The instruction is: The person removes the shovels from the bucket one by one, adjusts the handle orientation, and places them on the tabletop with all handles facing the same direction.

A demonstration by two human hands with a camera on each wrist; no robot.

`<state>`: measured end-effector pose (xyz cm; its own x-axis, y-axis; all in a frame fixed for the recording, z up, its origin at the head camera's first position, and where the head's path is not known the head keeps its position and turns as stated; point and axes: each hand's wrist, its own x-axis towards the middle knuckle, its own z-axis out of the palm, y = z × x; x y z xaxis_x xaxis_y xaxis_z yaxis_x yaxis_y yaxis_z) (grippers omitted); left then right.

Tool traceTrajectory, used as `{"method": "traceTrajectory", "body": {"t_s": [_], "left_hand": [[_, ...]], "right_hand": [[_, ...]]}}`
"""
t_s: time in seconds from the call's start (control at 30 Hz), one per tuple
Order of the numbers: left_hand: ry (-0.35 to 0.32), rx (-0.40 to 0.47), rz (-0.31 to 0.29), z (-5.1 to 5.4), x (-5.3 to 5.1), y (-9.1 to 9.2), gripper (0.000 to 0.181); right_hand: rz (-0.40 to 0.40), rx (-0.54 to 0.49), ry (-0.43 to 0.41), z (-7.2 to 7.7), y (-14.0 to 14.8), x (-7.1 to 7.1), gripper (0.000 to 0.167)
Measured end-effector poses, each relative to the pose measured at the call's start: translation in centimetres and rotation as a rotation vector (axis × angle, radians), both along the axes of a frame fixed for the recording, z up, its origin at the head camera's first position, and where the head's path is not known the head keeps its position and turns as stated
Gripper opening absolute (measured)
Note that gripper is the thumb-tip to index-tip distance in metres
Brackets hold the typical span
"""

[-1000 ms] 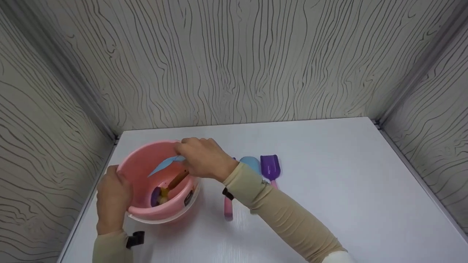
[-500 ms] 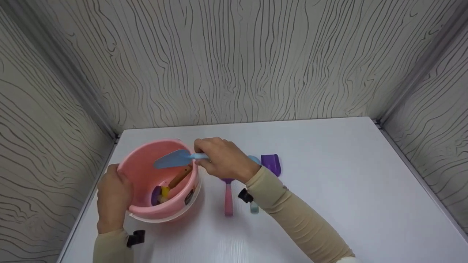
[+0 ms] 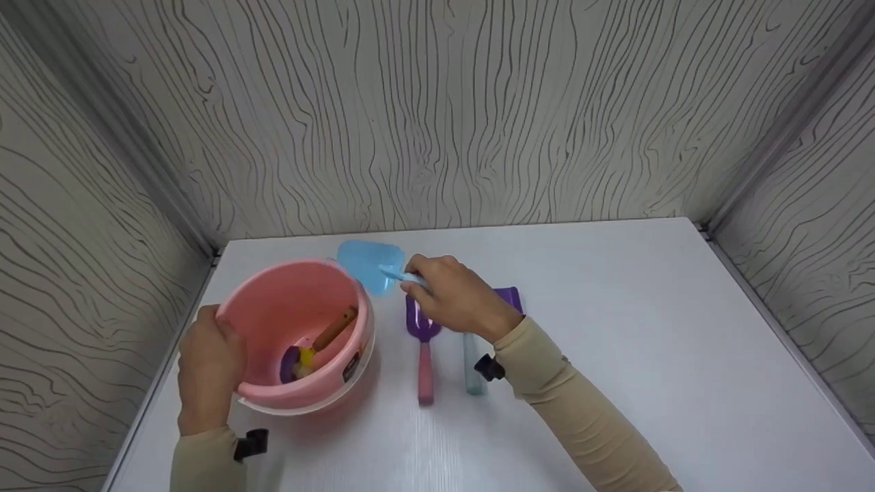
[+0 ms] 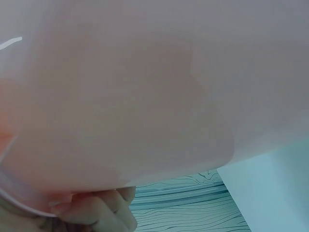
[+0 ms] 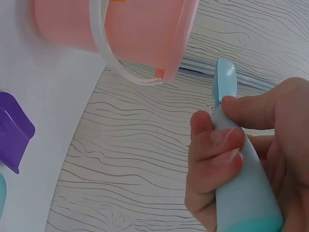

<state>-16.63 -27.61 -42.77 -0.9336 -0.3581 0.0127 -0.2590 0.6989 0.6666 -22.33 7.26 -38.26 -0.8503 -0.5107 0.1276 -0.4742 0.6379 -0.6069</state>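
A pink bucket (image 3: 294, 294) with a white bail (image 5: 104, 48) stands tilted at the table's left, its mouth facing up. My left hand (image 3: 210, 365) grips its left rim; in the left wrist view the bucket wall covers most of the frame, above the fingers (image 4: 104, 212). My right hand (image 3: 461, 297) holds a light blue toy shovel (image 3: 369, 265) by its handle (image 5: 248, 183), fingers and thumb wrapped round it. The shovel's broad blade is above the table, beyond the bucket's right rim. Inside the bucket lies a tool with a brown handle (image 3: 335, 329) and purple and yellow parts.
Right of the bucket, a purple scoop with a pink handle (image 3: 425, 374) lies on the white table (image 3: 615, 328). Beside it is a pale teal handle (image 3: 473, 365), its head hidden under my right hand. Another purple blade (image 3: 509, 297) is partly covered. Patterned walls enclose the table.
My right hand has drawn the light blue shovel out of the bucket's mouth, rightward over the rim, and its blade has turned to show its broad face. The left hand has stayed on the rim.
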Motion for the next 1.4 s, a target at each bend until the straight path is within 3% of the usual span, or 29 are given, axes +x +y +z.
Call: {"method": "traceTrajectory", "body": {"t_s": [0.2, 0.47, 0.7, 0.97, 1.4], "left_hand": [[0.001, 0.001, 0.004, -0.1, -0.1, 0.1, 0.049], [-0.002, 0.005, 0.003, -0.1, -0.1, -0.1, 0.051], [0.067, -0.021, -0.009, -0.3, -0.1, -0.3, 0.047], [0.013, 0.000, 0.004, -0.1, -0.1, -0.1, 0.048], [-0.022, 0.019, 0.004, -0.1, -0.1, -0.2, 0.049]], "right_hand": [[0.002, -0.081, -0.042, -0.5, 1.3, -0.3, 0.022], [-0.042, -0.077, 0.013, -1.9, 3.8, -0.2, 0.021], [-0.093, -0.132, 0.009, -2.9, 6.2, -0.1, 0.023], [-0.183, -0.124, 0.025, -5.0, 8.5, 0.0, 0.024], [-0.303, -0.131, -0.047, -7.4, 11.7, 0.6, 0.025]]}}
